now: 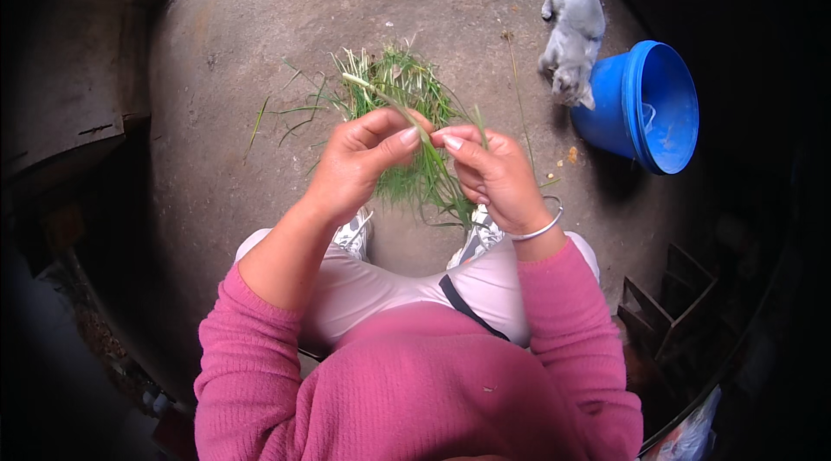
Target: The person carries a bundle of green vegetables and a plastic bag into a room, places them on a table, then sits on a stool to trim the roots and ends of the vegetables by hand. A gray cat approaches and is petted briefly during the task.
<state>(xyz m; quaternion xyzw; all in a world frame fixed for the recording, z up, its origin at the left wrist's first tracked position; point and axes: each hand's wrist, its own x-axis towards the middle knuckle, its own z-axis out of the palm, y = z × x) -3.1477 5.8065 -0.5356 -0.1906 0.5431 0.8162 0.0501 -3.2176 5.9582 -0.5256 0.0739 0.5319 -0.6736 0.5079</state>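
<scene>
Between thumb and index finger my left hand (370,159) pinches a leafy green stalk (380,92), whose pale end points up and to the left. My right hand (490,169), with a silver bangle at the wrist, meets it from the right; thumb and index finger pinch a thin green blade (481,123). Whether that blade is still joined to the stalk, I cannot tell. Below both hands a loose heap of grass-like greens (415,81) lies on the floor, partly hidden by the fingers. Some blades are blurred.
A blue plastic bucket (610,104) lies tipped on its side at the right, its mouth facing right. Beside it stands a grey-white cat (574,26), head low near the bucket. Loose blades (258,126) and a long dry stem (517,84) lie on the concrete floor (260,26).
</scene>
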